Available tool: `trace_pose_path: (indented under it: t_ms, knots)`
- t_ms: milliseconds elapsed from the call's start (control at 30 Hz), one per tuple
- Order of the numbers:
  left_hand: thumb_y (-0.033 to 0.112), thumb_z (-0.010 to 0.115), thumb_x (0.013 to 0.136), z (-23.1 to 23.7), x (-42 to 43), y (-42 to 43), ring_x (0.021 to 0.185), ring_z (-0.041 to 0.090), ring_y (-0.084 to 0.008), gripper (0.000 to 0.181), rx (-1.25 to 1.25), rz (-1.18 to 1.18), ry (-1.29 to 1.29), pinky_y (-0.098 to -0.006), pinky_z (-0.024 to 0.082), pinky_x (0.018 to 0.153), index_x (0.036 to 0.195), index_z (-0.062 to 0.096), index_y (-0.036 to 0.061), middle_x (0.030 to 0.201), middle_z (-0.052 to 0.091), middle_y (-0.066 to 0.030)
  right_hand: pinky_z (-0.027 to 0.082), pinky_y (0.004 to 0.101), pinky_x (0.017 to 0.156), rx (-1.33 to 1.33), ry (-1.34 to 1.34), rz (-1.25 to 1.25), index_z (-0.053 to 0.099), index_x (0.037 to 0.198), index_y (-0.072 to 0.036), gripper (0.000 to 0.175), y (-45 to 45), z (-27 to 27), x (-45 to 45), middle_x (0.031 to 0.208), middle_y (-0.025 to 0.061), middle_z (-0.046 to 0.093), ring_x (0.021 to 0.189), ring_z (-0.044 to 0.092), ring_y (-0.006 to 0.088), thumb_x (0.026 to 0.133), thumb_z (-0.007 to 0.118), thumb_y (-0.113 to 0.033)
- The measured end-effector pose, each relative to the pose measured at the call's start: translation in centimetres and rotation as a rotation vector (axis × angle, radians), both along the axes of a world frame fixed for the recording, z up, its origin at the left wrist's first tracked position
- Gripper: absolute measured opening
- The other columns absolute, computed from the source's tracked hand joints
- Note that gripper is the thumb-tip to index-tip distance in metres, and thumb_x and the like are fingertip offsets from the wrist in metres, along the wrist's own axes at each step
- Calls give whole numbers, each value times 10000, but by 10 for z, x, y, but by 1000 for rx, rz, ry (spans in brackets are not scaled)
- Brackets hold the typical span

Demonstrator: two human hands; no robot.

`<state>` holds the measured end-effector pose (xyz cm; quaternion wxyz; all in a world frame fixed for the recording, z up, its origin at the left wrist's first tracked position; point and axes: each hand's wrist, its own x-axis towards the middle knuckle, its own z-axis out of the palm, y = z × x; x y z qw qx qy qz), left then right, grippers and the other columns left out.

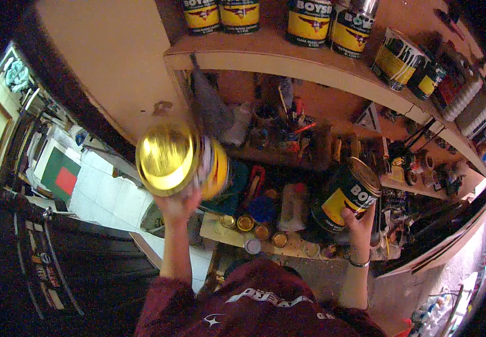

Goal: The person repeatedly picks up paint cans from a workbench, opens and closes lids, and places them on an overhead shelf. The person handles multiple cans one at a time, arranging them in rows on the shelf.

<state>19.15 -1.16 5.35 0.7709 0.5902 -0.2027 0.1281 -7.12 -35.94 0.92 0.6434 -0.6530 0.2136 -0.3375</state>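
Observation:
My left hand [177, 206] grips a paint can [215, 168] with a yellow label, held up and tilted so that its shiny gold-coloured round end faces the camera; the can is partly blurred. On the right, my right hand [360, 221] is closed around the side of a dark Boysen paint can [352, 198] with a yellow label, held tilted. Several more Boysen cans, among them one at the top [309, 23] and one with white drips [399, 61], stand on the upper wooden shelf [268, 59].
Small round tins [245, 222] line a low wooden board [226, 240] before me. Brushes and hand tools [291, 118] crowd the lower shelf, with tape rolls [412, 177] at right. An open wooden cabinet door [112, 54] stands upper left, beyond it a white tiled floor [104, 185].

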Motion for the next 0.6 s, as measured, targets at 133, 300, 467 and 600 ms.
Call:
trace_pose_path:
  t_ms: [133, 300, 467, 600]
  knots:
    - [220, 946, 676, 165, 121, -113, 1195, 605, -272, 982, -82, 117, -561, -417, 482, 1068, 1459, 389, 17, 1389, 561, -155, 449, 370, 1097, 16, -99, 96, 302, 1548, -54, 1050, 0, 1, 5, 1444, 92, 516, 1290, 539, 222, 723, 943, -160]
    - [326, 833, 864, 266, 191, -207, 1229, 592, -319, 753, -110, 69, -664, -456, 499, 1029, 1423, 440, 9, 1304, 598, -202, 452, 373, 1099, 23, -38, 31, 307, 1531, -59, 1081, 19, 15, -20, 1422, 100, 521, 1275, 546, 234, 661, 946, -125]
    - [337, 966, 689, 285, 262, -239, 1301, 550, -315, 1049, 4, 135, -599, -429, 440, 1119, 1465, 386, -66, 1400, 568, -214, 424, 369, 1093, -82, 16, -109, 325, 1528, -23, 1136, 35, 33, -63, 1428, 86, 521, 1295, 517, 215, 701, 952, -486]
    - [467, 891, 757, 270, 302, -261, 1281, 526, -403, 1020, 65, 517, -675, -482, 423, 1103, 1435, 374, -92, 1333, 540, -279, 417, 368, 1101, 3, -18, -162, 305, 1547, -16, 1181, 35, 35, -81, 1464, 106, 494, 1308, 510, 221, 695, 940, -532]
